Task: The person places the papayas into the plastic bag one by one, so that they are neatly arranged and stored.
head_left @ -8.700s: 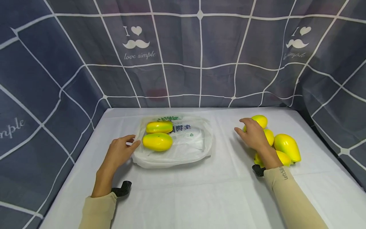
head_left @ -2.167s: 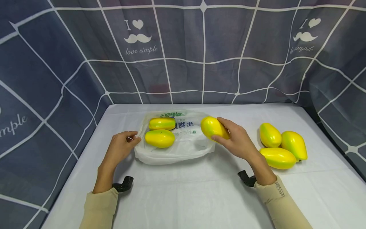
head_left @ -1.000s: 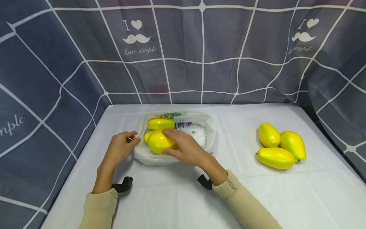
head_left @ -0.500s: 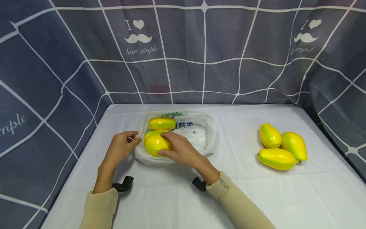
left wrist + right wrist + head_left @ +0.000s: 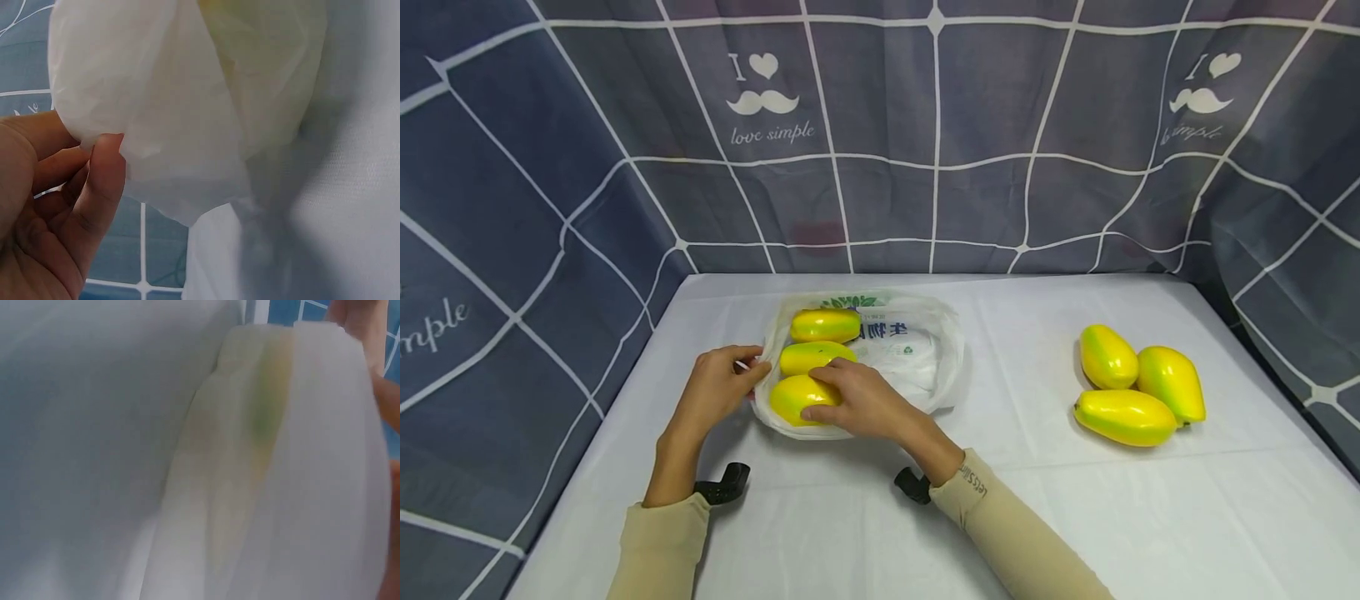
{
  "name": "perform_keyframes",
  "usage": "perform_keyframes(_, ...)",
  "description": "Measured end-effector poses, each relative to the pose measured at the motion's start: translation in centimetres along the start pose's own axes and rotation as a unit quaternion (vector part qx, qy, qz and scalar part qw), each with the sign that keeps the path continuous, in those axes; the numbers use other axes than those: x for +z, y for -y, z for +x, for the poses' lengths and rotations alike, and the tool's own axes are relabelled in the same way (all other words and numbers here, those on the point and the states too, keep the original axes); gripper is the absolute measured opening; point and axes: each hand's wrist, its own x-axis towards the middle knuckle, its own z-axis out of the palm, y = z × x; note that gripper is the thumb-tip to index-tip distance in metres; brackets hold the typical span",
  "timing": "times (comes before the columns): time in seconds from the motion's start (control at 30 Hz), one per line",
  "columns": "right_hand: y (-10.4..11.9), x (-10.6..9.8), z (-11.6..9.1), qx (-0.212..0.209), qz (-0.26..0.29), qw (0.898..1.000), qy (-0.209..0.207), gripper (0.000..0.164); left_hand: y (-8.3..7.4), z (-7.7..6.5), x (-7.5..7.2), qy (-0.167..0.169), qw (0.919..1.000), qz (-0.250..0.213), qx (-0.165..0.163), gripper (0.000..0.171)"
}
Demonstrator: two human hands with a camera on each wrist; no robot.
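A white plastic bag (image 5: 917, 375) lies spread open on the table, with green leaf print and blue characters inside. Two yellow-green mangoes, a far one (image 5: 825, 325) and a middle one (image 5: 814, 357), lie in its left part. At the near left, my right hand (image 5: 868, 402) holds a third mango (image 5: 797, 400) beside them, within the bag's rim. My left hand (image 5: 718, 387) pinches the bag's left edge between thumb and finger, as the left wrist view also shows. In the right wrist view the bag wall (image 5: 331, 456) hides most of the right hand.
On the right side of the white-covered table (image 5: 1000, 500) several mangoes sit together: an upper one (image 5: 1108, 357), a right one (image 5: 1172, 383) and a front one (image 5: 1125, 417). A dark checked curtain (image 5: 880, 200) stands behind and on both sides.
My right hand has carried a mango from the right group leftward into the bag, then drawn it slightly nearer, uncovering the middle mango. My left hand has stayed at the bag's left edge.
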Motion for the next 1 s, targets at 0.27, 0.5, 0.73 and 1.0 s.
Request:
perform_keyframes(0.27, -0.1, 0.5, -0.1, -0.004, -0.001, 1.000, 0.009, 0.053, 0.0, 0.1, 0.0, 0.007, 0.9999, 0.009, 0.000, 0.041)
perform_keyframes(0.5, 0.4, 1.1, -0.2, 0.018, -0.018, 1.000, 0.004, 0.053, -0.1, 0.1, -0.2, 0.014, 0.9998, 0.017, 0.001, 0.041)
perform_keyframes(0.73, 0.4, 1.5, -0.2, -0.007, -0.048, 0.999, -0.009, 0.050, -0.1, 0.2, -0.1, 0.018, 0.9998, 0.011, -0.001, 0.042)
perform_keyframes(1.0, 0.2, 0.4, -0.7, 0.027, -0.015, 0.999, 0.027, 0.057, -0.1, 0.2, -0.2, 0.018, 0.9998, 0.006, -0.005, 0.043)
